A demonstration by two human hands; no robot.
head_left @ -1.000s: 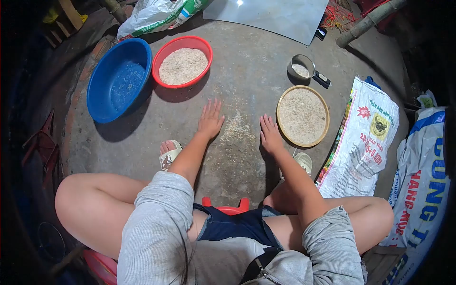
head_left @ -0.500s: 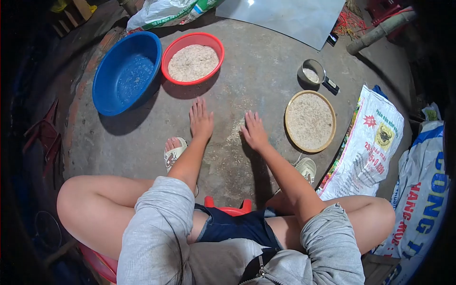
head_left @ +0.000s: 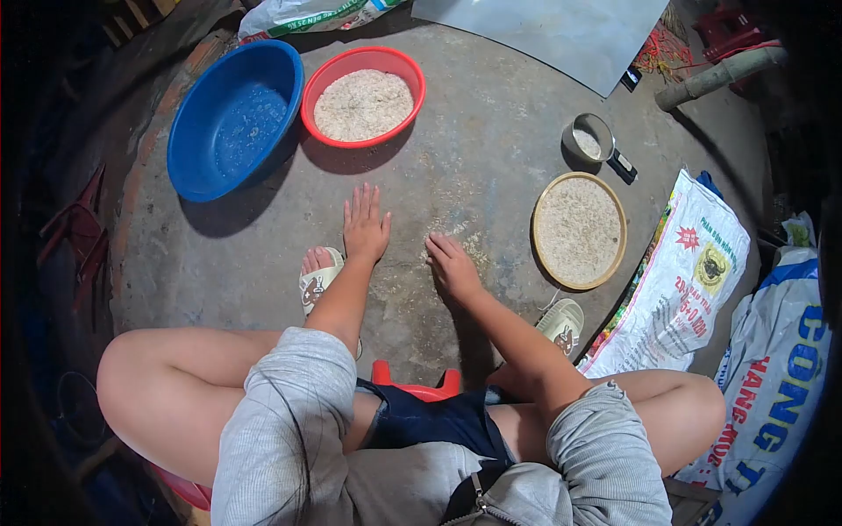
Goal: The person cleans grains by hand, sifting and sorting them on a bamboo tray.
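Observation:
My left hand (head_left: 366,230) is flat, palm down, over the concrete floor below the red basin (head_left: 319,131), its fingers apart and holding nothing. To its right is my right hand (head_left: 453,266), beside scattered grains (head_left: 474,245), with its fingers together and pointing up-left; whether anything is under them is hidden. Pale grain (head_left: 364,105) fills part of the red basin. A round yellow-rimmed tray (head_left: 579,231) of grain lies to the right of my right hand. Above that tray, a metal cup (head_left: 589,138) with a black handle holds some grain.
A large blue basin (head_left: 232,123) stands left of the red one. Printed sacks (head_left: 680,272) lie at the right, another sack (head_left: 307,16) at the top. A grey sheet (head_left: 553,35) and a bamboo pole (head_left: 724,76) are at the upper right. My sandalled feet flank my hands.
My right hand has moved left and down, and its fingers have come together. My left hand remains spread in nearly the same place. The camera view has shifted slightly.

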